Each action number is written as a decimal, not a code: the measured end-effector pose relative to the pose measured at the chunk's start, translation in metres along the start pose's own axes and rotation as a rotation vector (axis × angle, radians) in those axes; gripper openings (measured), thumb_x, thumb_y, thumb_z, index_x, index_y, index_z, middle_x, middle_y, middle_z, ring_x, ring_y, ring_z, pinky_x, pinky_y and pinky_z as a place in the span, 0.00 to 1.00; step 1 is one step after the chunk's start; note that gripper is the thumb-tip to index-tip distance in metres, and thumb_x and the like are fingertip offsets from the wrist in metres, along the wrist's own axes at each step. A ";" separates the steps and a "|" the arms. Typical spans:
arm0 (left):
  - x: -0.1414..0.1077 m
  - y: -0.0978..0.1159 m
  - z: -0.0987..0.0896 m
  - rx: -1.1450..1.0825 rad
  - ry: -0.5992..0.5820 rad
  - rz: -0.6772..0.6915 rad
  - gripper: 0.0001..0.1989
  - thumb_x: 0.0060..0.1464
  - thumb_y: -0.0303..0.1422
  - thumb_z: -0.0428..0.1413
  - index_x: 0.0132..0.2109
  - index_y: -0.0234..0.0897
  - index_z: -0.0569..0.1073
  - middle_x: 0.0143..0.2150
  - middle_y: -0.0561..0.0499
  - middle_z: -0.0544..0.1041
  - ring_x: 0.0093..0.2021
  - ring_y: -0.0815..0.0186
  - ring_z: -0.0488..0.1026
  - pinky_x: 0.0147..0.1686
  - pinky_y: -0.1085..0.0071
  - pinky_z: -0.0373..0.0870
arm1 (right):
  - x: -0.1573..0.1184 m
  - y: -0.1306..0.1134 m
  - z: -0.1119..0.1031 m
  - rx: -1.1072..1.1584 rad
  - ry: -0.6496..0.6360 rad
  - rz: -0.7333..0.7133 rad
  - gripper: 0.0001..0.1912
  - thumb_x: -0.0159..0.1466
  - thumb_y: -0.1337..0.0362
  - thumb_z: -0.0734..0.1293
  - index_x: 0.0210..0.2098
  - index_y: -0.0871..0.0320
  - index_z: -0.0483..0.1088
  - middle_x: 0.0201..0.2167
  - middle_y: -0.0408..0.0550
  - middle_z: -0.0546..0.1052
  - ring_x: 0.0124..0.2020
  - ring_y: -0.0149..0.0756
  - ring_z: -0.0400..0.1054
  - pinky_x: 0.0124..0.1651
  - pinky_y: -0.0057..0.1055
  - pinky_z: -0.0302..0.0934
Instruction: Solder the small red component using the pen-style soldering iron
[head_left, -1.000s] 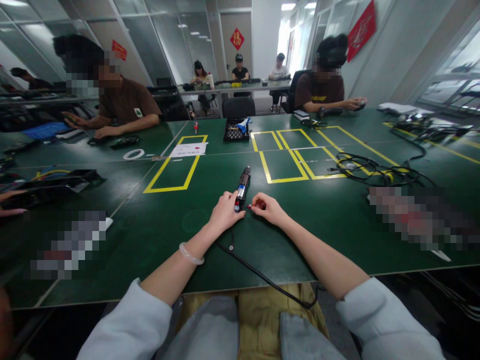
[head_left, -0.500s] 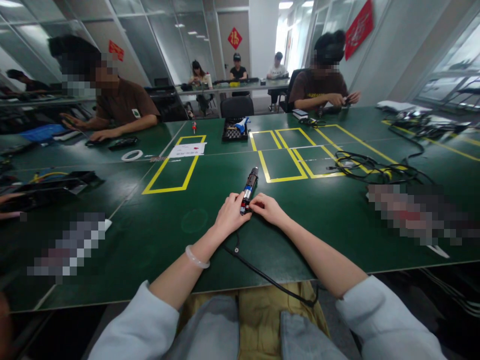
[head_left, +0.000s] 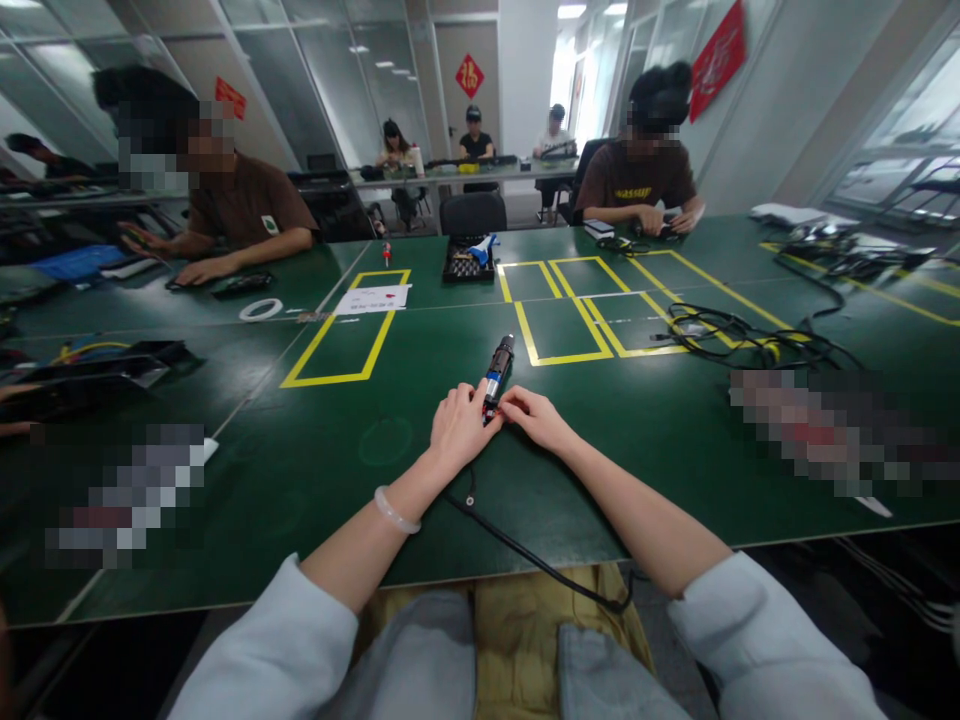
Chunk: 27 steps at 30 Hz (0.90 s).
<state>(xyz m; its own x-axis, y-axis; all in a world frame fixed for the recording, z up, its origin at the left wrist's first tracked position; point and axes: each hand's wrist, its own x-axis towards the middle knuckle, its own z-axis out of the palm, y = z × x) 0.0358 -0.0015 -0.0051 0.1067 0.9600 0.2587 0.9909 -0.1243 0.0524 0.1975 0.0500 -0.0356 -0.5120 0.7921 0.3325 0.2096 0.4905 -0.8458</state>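
A slim black tool (head_left: 501,362) with a blue and silver band lies tilted on the green table (head_left: 420,400), its tip pointing away from me. My left hand (head_left: 461,422) is closed around its near end. Close against the right side of that end, my right hand (head_left: 534,418) has thumb and fingertips pinched together; whatever they hold is too small to make out. Red bits show between the two hands. From beneath my left hand a black cable (head_left: 517,550) runs toward the table's front edge and my lap.
A black tray (head_left: 466,262) holds a blue and white item. Yellow tape marks rectangles on the table. Coiled black cables (head_left: 720,325) lie at the right, a white tape roll (head_left: 261,310) at the left. People sit across the table and beside me.
My hands have barely moved around the tool's near end. The person across at the right has lowered their hands toward the table. The view has shifted very slightly.
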 end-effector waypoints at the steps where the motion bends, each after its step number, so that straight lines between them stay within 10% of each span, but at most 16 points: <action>1: 0.000 -0.002 -0.001 0.002 -0.005 0.006 0.31 0.58 0.47 0.49 0.64 0.39 0.58 0.47 0.41 0.67 0.46 0.55 0.65 0.41 0.64 0.61 | 0.000 0.001 0.000 0.000 0.000 -0.001 0.09 0.65 0.60 0.61 0.36 0.59 0.68 0.29 0.42 0.72 0.29 0.30 0.64 0.35 0.26 0.58; 9: -0.022 -0.062 -0.014 0.116 -0.048 0.007 0.32 0.58 0.48 0.47 0.65 0.40 0.57 0.51 0.40 0.67 0.46 0.53 0.66 0.42 0.63 0.62 | 0.000 0.003 -0.003 -0.038 -0.042 0.036 0.08 0.64 0.61 0.61 0.39 0.58 0.68 0.30 0.43 0.72 0.28 0.29 0.63 0.34 0.26 0.57; 27: -0.061 -0.275 -0.051 0.411 -0.190 -0.526 0.35 0.58 0.54 0.39 0.63 0.35 0.58 0.57 0.35 0.66 0.53 0.47 0.63 0.57 0.49 0.45 | 0.000 -0.006 0.001 -0.082 -0.058 0.019 0.08 0.63 0.63 0.62 0.38 0.59 0.70 0.28 0.42 0.69 0.26 0.29 0.59 0.34 0.27 0.56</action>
<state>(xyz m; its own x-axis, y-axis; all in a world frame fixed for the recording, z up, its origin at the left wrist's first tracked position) -0.2471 -0.0384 0.0142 -0.4210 0.8985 0.1242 0.8616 0.4389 -0.2551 0.1952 0.0465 -0.0312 -0.5541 0.7803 0.2901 0.2858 0.5056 -0.8141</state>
